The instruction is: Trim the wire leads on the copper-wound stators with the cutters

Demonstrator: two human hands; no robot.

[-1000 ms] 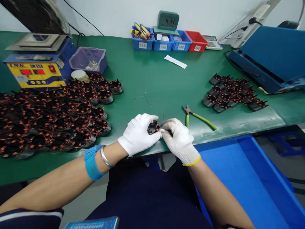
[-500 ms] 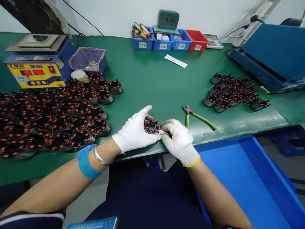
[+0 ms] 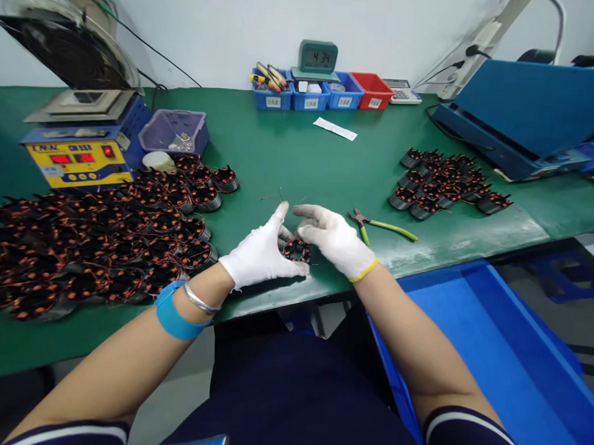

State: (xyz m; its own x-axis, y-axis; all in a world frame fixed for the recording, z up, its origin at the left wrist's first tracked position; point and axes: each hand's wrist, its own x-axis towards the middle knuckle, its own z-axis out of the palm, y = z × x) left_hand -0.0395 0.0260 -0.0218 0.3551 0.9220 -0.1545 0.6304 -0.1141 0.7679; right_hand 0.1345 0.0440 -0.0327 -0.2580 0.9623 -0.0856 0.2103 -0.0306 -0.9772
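Note:
My left hand (image 3: 264, 252), in a white glove, curls around a small motor stator (image 3: 296, 250) near the table's front edge. The stator is a dark ring with copper windings, its opening facing up; a short wire end shows at its right side. My right hand (image 3: 333, 235), also in a white glove, reaches over the stator's upper right rim. Its fingers are stretched out with a gap between them, and its thumb is hidden. Just to the right of that hand lie side cutters (image 3: 382, 226) with green handles.
Many wound stators (image 3: 106, 242) crowd the left, before a yellow-fronted unit (image 3: 79, 163) and a purple bin (image 3: 176, 130). A smaller group (image 3: 444, 182) sits right. Along the back stand blue bins (image 3: 273, 100), a red bin (image 3: 372, 92) and a clock (image 3: 318, 56). A blue tray (image 3: 482, 346) lies below right.
My right hand has moved from the stator's lower right side up and left to its upper rim, its fingers stretching out. My left hand stays around the stator. The camera view has shifted slightly.

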